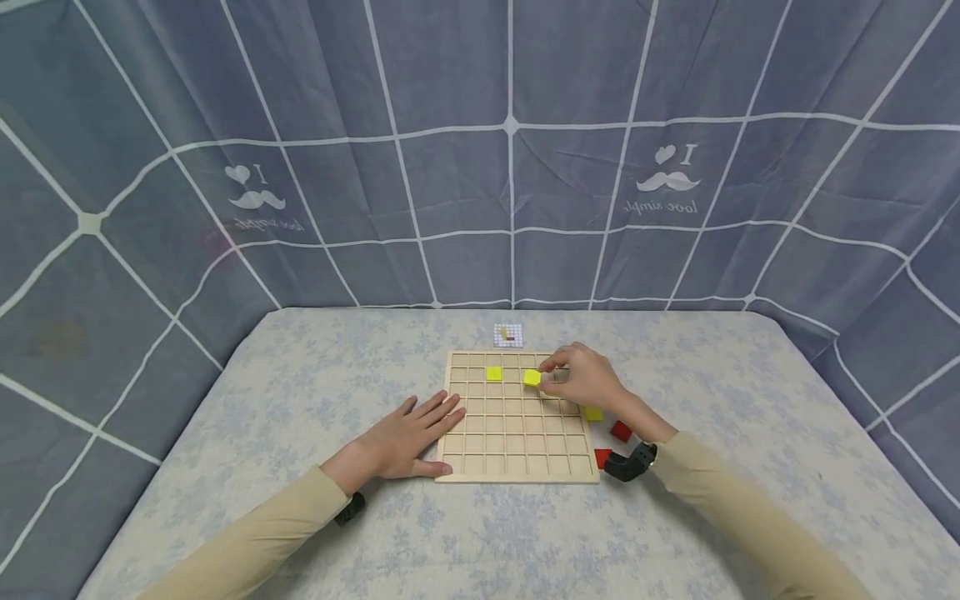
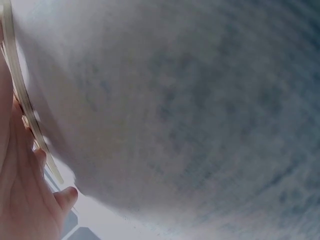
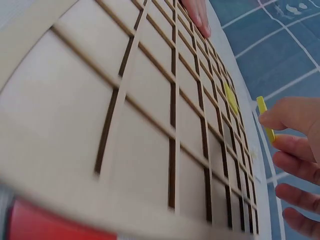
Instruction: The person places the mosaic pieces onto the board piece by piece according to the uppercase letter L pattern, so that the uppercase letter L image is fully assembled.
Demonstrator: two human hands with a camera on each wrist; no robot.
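A light wooden grid board (image 1: 517,468) lies on the table, divided into square cells by thin raised strips. One yellow square tile (image 1: 493,373) sits in a cell of its second row from the back. My right hand (image 1: 585,379) pinches another yellow tile (image 1: 532,377) between thumb and fingertip above the board; in the right wrist view this held tile (image 3: 265,119) is seen edge-on, raised off the grid. My left hand (image 1: 412,437) rests spread on the board's left edge, fingers straight. In the left wrist view that hand (image 2: 30,190) shows beside the board's edge (image 2: 22,90).
Right of the board lie a yellow tile (image 1: 594,413) and red tiles (image 1: 621,431), partly behind the right wrist. A small card (image 1: 508,335) with a printed coloured grid lies beyond the board's back edge. A tiled-pattern curtain (image 1: 510,183) surrounds the patterned tabletop (image 1: 300,400).
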